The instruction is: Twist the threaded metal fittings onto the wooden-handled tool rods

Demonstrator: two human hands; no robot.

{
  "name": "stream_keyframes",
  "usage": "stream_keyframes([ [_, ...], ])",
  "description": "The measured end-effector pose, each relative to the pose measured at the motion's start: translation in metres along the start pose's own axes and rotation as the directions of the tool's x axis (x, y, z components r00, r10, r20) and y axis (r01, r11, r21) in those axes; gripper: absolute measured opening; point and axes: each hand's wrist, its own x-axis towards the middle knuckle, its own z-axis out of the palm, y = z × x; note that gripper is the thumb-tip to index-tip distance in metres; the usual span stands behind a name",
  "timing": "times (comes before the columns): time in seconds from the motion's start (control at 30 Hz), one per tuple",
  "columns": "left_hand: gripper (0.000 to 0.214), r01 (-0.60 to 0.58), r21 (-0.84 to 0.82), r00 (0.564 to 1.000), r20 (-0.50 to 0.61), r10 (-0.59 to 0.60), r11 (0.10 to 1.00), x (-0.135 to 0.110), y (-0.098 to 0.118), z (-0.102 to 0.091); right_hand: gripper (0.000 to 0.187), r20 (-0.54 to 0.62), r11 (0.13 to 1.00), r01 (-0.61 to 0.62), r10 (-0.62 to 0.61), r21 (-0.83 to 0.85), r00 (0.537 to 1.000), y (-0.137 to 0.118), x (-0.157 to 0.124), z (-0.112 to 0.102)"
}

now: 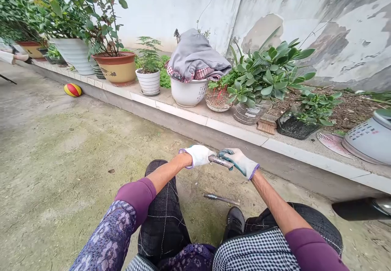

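Note:
In the head view, my left hand (199, 156), in a white work glove with a purple cuff, is closed at the left end of a short grey metal rod (222, 162). Its fingers are mostly hidden behind the glove's back. My right hand (241, 161), in a matching glove with dark green coating on the fingers, curls over the rod's right part. The rod's exact kind cannot be made out. Below the hands, a slim metal tool (220, 198) with a dark ribbed section lies on the ground between my legs, apart from both hands.
A low tiled ledge (195, 117) runs in front of me, bearing several potted plants. Grey cloth (195, 55) covers a white pot (187, 92). A wooden brush (266, 125) lies on the ledge. A red-and-yellow ball (72, 90) and a black cylinder (356, 208) are on the ground.

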Motion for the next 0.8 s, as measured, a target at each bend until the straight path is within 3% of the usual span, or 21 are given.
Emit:
stream_keyframes([
  [0.13,0.022,-0.085,0.084,0.994,0.081,0.078,0.993,-0.002,0.003,-0.001,0.035,0.018,1.0,-0.031,0.031,-0.003,0.999,0.002,-0.001,0.001],
  [0.3,0.028,-0.102,-0.047,0.988,0.112,0.106,0.994,-0.012,0.008,-0.013,0.031,0.015,1.0,-0.006,0.005,0.013,1.0,0.003,0.001,-0.001],
  [0.53,0.034,-0.091,-0.186,0.992,0.066,0.105,0.978,-0.015,0.011,-0.017,0.028,-0.021,0.999,0.009,-0.008,0.039,1.0,0.007,0.004,0.002],
  [0.8,0.036,-0.104,-0.204,0.993,0.034,0.113,0.974,-0.003,0.007,-0.008,0.036,0.071,0.976,-0.127,0.117,0.175,0.991,-0.007,-0.005,-0.003],
])
